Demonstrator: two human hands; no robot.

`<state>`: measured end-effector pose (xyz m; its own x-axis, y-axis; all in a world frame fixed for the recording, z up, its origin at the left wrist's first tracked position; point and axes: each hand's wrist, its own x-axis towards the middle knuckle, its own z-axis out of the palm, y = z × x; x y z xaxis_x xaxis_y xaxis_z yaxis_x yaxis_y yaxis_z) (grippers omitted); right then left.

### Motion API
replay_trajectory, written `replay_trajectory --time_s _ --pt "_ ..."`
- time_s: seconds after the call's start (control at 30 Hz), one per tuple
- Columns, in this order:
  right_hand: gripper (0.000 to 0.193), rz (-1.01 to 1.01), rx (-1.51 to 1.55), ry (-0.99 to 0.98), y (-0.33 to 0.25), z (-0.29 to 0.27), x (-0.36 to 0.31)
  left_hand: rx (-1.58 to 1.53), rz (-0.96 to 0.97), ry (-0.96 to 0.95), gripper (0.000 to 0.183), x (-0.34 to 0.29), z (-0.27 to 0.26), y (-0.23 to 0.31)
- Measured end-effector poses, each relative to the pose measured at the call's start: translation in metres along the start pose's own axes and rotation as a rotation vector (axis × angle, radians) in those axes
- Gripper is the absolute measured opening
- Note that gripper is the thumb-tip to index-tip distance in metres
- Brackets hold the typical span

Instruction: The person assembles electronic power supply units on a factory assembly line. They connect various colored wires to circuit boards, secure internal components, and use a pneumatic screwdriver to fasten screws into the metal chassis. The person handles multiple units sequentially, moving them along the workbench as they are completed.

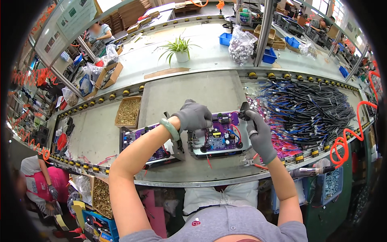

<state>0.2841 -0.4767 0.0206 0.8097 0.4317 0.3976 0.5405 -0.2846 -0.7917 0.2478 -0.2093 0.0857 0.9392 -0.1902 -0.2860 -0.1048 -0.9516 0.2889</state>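
A metal-cased unit with a purple circuit board (219, 141) lies in front of me, carrying capacitors, a yellow transformer and a red and blue wire. My left hand (194, 117), in a grey glove, is curled over its far left corner; the fingertips' contents are hidden. At the right end my gloved right hand (261, 137) pinches a small black piece (244, 110) at the unit's far corner. A second unit with a purple board (139, 135) sits to the left, partly behind my left forearm.
A heap of black cables (310, 109) with blue and pink wires covers the right side. A box of brass-coloured parts (128, 112) stands left. A power screwdriver (312, 171) on an orange coiled hose lies at the right front edge. A potted plant (181, 54) stands beyond.
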Motion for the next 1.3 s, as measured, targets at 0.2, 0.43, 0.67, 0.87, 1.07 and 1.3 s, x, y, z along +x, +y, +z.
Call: replay_trajectory --time_s 0.2,0.43,0.67,0.87,1.07,1.3 --pt "0.043 -0.009 0.035 -0.032 -0.004 -0.001 0.001 0.006 0.030 -0.033 0.021 0.003 -0.003 -0.003" --pt "0.041 -0.011 0.044 -0.013 -0.010 0.000 -0.002 0.132 0.057 -0.135 0.025 0.005 -0.003 -0.005" --pt "0.039 0.033 0.049 0.002 -0.010 0.003 -0.003 0.188 -0.158 -0.292 0.035 0.015 -0.017 0.016" --pt "0.040 -0.003 -0.070 0.018 -0.010 -0.001 -0.003 -0.707 -0.063 0.104 0.027 -0.009 -0.007 -0.011" --pt "0.034 -0.315 -0.179 0.171 -0.062 0.003 0.009 -0.758 0.000 0.156 0.031 -0.061 -0.004 0.002" --pt "0.021 -0.145 0.030 -0.220 -0.054 0.076 0.027 -0.564 -0.001 0.336 0.028 -0.071 0.007 0.002"
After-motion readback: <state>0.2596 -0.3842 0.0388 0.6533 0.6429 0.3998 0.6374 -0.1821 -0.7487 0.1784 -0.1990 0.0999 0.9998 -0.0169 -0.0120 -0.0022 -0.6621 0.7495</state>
